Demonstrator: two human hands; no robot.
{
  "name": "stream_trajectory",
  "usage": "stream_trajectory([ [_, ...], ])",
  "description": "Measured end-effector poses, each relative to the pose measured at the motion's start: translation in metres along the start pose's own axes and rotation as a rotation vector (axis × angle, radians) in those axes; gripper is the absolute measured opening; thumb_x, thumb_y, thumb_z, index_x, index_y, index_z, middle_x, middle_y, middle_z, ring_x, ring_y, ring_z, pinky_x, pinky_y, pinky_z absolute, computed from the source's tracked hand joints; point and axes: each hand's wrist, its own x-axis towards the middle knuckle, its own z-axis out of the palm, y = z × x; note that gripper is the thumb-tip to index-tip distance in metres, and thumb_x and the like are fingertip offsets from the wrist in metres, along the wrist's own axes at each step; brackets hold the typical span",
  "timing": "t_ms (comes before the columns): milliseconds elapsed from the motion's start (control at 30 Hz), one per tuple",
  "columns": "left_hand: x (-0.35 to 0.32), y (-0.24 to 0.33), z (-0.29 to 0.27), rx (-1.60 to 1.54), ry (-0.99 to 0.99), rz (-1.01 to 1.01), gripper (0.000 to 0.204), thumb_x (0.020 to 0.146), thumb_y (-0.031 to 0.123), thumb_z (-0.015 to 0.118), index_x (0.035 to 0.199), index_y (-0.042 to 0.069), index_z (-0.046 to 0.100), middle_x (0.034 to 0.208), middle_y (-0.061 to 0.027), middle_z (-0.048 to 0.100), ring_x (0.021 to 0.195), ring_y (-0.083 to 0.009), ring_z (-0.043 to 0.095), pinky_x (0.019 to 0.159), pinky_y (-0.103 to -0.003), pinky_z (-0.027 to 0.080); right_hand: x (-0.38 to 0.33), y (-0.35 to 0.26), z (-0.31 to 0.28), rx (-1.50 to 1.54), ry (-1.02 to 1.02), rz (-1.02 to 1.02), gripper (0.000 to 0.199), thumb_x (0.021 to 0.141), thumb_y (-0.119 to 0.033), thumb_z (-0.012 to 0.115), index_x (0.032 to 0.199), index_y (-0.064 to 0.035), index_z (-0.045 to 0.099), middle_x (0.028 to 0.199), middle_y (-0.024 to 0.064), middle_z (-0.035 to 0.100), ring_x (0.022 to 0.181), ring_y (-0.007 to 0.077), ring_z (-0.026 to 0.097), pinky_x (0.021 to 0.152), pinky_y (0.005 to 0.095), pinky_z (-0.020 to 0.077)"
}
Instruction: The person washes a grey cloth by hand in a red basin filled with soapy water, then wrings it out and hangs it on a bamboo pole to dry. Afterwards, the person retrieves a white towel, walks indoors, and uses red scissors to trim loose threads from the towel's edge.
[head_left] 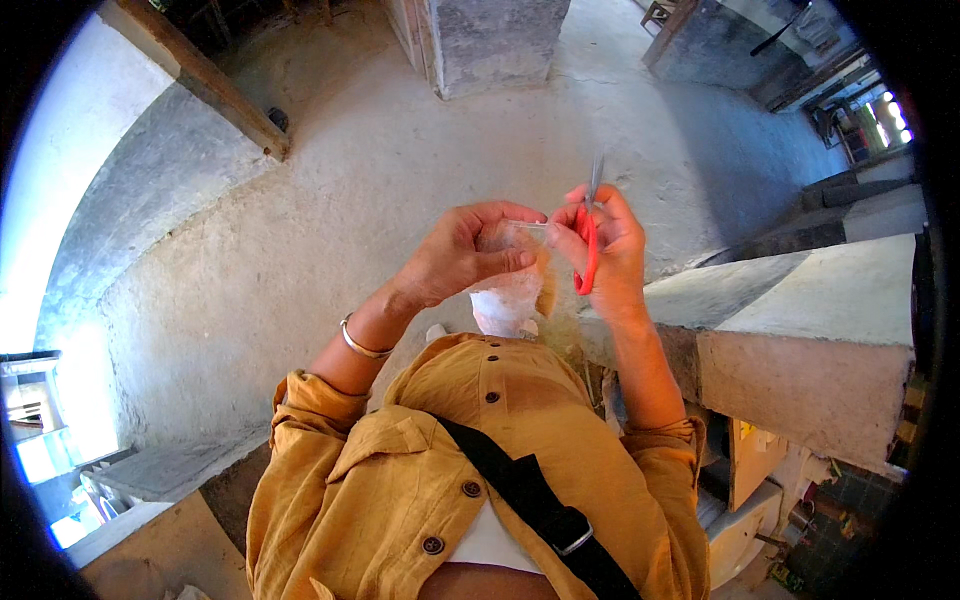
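Glare blown out at far left; floor (pixel 390 150) shadowed upper right; fisheye-bent edges, black corners.

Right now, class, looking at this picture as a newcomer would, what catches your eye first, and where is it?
The red-handled metal scissors stand out first, in the right hand just right of centre. Beside them, thin clear plastic is pinched by the left hand. Below, a mustard-brown buttoned shirt, crossed by a black strap, fills the lower middle.

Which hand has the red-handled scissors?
The right hand: the red-handled scissors are in its grip, while the left hand holds clear plastic.
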Motion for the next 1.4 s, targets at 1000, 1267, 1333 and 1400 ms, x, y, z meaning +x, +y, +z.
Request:
stream_trajectory([
  [1000,0.004,-0.019,-0.016,-0.116,0.199,-0.027,0.021,0.089,0.017,0.058,0.092,-0.003,0.065,0.084,-0.0041,0.064,0.072,-0.0087,0.056,0.066,-0.024,0.049,-0.05,0.034,-0.001,0.503,-0.35,0.6,0.044,0.088,-0.032,0.044,0.109,0.0061,0.051,0.077,0.0202,0.063,0.062,0.023,0.061,0.06,0.0325,0.0513],
  [1267,0.003,-0.019,-0.014,-0.122,0.222,-0.014,0.019,0.088,0.015,0.059,0.091,-0.002,0.065,0.083,-0.0041,0.064,0.071,-0.0087,0.056,0.064,-0.024,0.049,-0.051,0.047,-0.001,0.718,-0.448,0.491,0.048,0.089,-0.031,0.038,0.112,0.0086,0.052,0.074,0.0168,0.062,0.06,0.0232,0.056,0.056,0.0344,0.0434],
  [1333,0.002,-0.019,-0.014,-0.132,0.224,-0.013,0.018,0.088,0.015,0.059,0.091,-0.002,0.065,0.083,-0.0041,0.064,0.071,-0.0087,0.057,0.064,-0.024,0.049,-0.051,0.048,-0.001,0.76,-0.465,0.475,0.047,0.089,-0.029,0.038,0.112,0.0086,0.052,0.072,0.0163,0.061,0.058,0.023,0.055,0.055,0.0348,0.0427],
  [1400,0.002,-0.02,-0.014,-0.132,0.228,-0.012,0.018,0.088,0.014,0.059,0.091,-0.002,0.065,0.083,-0.0042,0.064,0.071,-0.0088,0.057,0.064,-0.024,0.049,-0.05,0.05,-0.001,0.773,-0.493,0.461,0.045,0.09,-0.033,0.04,0.112,0.0047,0.053,0.073,0.0154,0.062,0.06,0.0218,0.057,0.055,0.0313,0.0448],
])
